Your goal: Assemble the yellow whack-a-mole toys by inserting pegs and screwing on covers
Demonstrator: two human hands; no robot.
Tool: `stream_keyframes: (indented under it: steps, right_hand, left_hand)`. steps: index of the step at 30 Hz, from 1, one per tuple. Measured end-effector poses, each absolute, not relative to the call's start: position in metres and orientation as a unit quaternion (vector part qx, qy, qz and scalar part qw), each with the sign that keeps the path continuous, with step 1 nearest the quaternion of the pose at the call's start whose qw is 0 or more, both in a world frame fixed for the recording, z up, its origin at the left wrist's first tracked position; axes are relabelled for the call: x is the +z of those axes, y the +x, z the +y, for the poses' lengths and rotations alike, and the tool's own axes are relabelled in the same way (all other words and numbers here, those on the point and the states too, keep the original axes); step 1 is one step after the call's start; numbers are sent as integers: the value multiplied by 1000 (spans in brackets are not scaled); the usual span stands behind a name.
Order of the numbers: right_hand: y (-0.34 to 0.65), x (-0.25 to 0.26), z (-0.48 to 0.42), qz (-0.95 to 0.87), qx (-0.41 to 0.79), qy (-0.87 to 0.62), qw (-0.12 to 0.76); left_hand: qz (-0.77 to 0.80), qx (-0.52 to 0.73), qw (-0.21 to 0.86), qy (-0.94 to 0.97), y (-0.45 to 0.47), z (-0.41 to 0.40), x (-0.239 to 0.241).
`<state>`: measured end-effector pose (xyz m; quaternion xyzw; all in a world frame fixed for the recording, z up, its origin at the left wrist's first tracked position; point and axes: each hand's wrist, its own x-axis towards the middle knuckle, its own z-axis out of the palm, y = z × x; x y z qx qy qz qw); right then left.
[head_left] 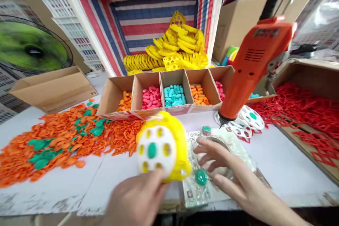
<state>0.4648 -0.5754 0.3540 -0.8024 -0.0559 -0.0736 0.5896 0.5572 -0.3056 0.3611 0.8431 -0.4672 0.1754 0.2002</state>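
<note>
**Disc clasped in left hand, right hand spread over bag**

The yellow-rimmed white disc is held up by its lower edge, with the left fingers curled against it (motion blur hides their exact grip). The right fingers are held wide open, with nothing gripped, above the clear plastic bag. A green round piece is seen just below them on the bag. Beyond, a cardboard divided tray is filled with coloured plastic pieces.

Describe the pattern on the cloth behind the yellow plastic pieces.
The cloth has nested red, white and blue stripes; head view.
</note>
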Motion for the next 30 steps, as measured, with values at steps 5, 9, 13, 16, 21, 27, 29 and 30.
stream_keyframes:
  steps: [5, 9, 13, 16, 21, 27, 29, 30]
  right_hand:
    - [482, 313, -557, 67, -71, -576, 811]
    - [473, 303, -564, 122, -23, -476, 871]
    - [458, 306, -563, 128, 0, -417, 900]
    - [450, 313, -562, 133, -5, -405, 905]
    - [444, 323, -560, 112, 2, -423, 899]
    - [434, 313, -550, 20, 68, -536, 841]
    - [433, 311, -551, 6, 62, -647, 760]
    - [436, 313, -553, -11, 51, -703, 709]
  left_hand:
    - [-545, 132, 103, 822, 522, -385, 356]
    - [-489, 179, 248, 817, 524, -369, 370]
    - [-375, 250, 298, 842, 531, -345, 374]
    - [-366, 208, 317, 850, 527, -342, 365]
    - [-211, 41, 485, 848, 525, -344, 366]
    - [-94, -237, 734, 630, 525, -342, 366]
    - [-64, -242, 785, 567, 521, -332, 358]
    - [-53, -235, 801, 548, 519, -324, 354]
